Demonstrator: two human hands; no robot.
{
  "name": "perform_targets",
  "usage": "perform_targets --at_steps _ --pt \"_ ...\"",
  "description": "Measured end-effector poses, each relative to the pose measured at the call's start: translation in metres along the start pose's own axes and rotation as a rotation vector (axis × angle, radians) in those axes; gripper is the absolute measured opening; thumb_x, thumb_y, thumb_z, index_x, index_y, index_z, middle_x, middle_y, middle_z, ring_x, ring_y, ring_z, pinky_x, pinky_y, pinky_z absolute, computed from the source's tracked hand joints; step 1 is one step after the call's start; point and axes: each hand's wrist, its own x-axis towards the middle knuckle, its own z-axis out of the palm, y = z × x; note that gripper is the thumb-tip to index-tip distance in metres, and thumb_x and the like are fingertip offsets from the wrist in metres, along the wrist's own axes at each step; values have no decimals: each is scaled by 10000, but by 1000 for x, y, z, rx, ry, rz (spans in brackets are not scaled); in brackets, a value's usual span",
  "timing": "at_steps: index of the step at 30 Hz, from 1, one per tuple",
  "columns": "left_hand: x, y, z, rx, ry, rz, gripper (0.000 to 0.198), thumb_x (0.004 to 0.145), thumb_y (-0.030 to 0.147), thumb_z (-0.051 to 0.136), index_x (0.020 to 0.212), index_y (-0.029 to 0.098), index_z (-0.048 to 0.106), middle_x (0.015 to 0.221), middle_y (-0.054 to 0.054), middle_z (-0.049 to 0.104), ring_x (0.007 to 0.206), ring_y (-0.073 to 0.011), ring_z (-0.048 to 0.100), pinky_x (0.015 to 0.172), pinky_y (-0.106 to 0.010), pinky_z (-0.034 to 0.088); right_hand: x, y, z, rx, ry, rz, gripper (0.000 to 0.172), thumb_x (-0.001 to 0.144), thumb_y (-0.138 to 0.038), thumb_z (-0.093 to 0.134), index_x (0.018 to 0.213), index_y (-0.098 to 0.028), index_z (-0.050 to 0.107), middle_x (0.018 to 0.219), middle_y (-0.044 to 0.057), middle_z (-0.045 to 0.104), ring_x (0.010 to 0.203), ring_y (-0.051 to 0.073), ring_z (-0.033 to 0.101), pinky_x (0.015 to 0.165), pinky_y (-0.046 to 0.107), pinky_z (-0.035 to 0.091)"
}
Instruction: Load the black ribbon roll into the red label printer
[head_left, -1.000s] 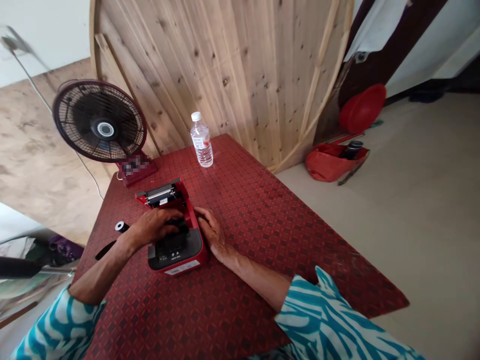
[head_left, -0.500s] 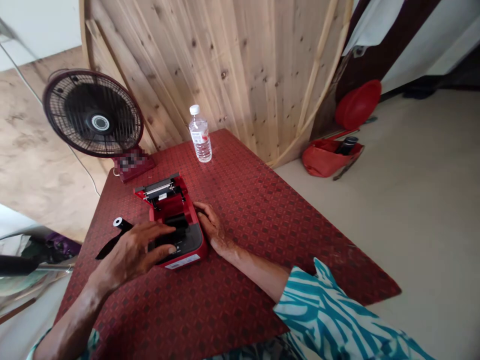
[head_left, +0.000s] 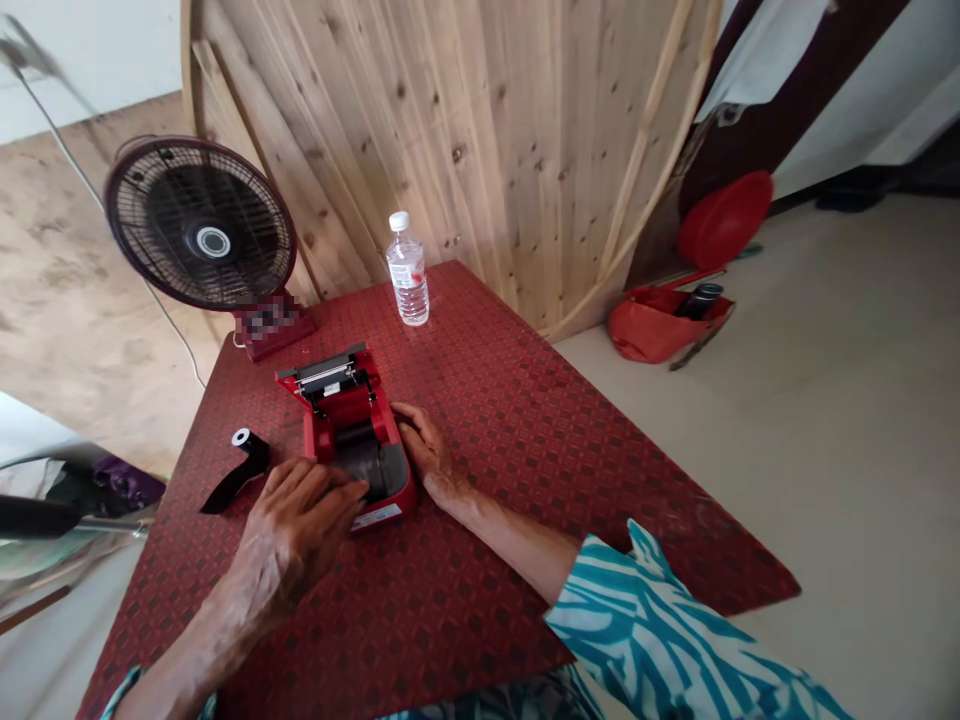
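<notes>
A small red printer (head_left: 352, 440) with its lid flipped open stands on the red patterned table (head_left: 487, 420). My left hand (head_left: 296, 525) lies over the printer's near left corner, fingers spread and flat, holding nothing. My right hand (head_left: 424, 450) rests against the printer's right side, fingers curved along its wall. A black roll with a white core (head_left: 241, 462), part of its strip unwound, lies on the table left of the printer, apart from both hands.
A table fan (head_left: 202, 230) stands at the table's back left. A clear water bottle (head_left: 409, 270) is behind the printer. A round wooden panel (head_left: 480, 130) leans behind the table. A red bag (head_left: 652, 325) and red basin (head_left: 724, 220) sit on the floor at right.
My left hand has drawn back from inside the printer's open bay to its near left corner. The right hand has stayed against the printer's side.
</notes>
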Motion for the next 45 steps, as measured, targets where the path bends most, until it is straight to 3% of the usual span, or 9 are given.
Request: perform_targets --at_steps 10,14,21,25,30,33,37,41,45 --pt "-28 10 12 54 34 -25 286 868 64 581 1116 191 647 957 -52 716 872 -185 645 925 -376 431 -1 -5 0 52 14 112 356 895 -400 467 1205 -280 594 1259 39 628 1218 215 541 1076 421 386" --pt "-35 13 23 82 133 -54 260 875 99 598 1105 213 634 971 -45 735 890 -190 664 962 -390 415 34 -14 0 114 119 136 439 890 -520 443 1241 -293 578 1288 40 623 1224 219 544 1049 419 412" --pt "-47 10 32 37 165 -73 324 882 65 533 1138 238 630 1040 -42 745 994 -203 670 1023 -409 385 98 -51 11 209 -20 216 528 841 -654 439 1003 -222 694 1138 68 707 1114 231 614 1007 432 429" --pt "-54 9 35 13 171 -55 375 880 50 526 1201 223 610 1076 -50 737 1058 -199 649 1071 -413 354 77 -63 10 127 -9 155 502 834 -642 445 779 -220 713 1037 58 719 1064 248 619 1008 449 403" --pt "-53 9 36 -4 178 -86 385 877 45 527 1208 222 617 1074 -55 731 1057 -209 653 1065 -437 392 38 -63 0 19 -26 45 243 795 -441 579 761 -240 710 1115 38 658 1150 234 563 1025 401 392" --pt "-53 12 37 -2 169 -103 410 890 89 529 1237 294 602 1053 -29 736 1018 -220 676 1036 -454 443 21 -57 -4 -2 -24 40 162 750 -339 603 850 -261 704 1207 34 597 1154 223 552 1004 392 428" --pt "-51 18 36 -44 195 -130 284 908 222 580 1183 284 611 1014 -34 741 950 -221 692 1004 -466 481 9 -49 -8 -33 -57 39 274 797 -313 556 1041 -287 678 1257 37 570 1238 218 506 1090 413 379" --pt "-12 -18 -6 -167 229 -170 283 920 321 560 1156 175 613 1037 -78 730 956 -207 686 924 -413 530 10 -42 -10 -30 -84 31 301 808 -301 547 1090 -296 654 1263 41 574 1227 226 513 1101 445 381" --pt "62 -106 -116 -390 601 -751 394 900 277 549 1237 73 541 1057 -25 725 1022 -196 684 833 -301 520 12 -37 -8 -57 -89 8 339 810 -293 529 1132 -292 632 1284 49 562 1249 231 491 1130 472 343"
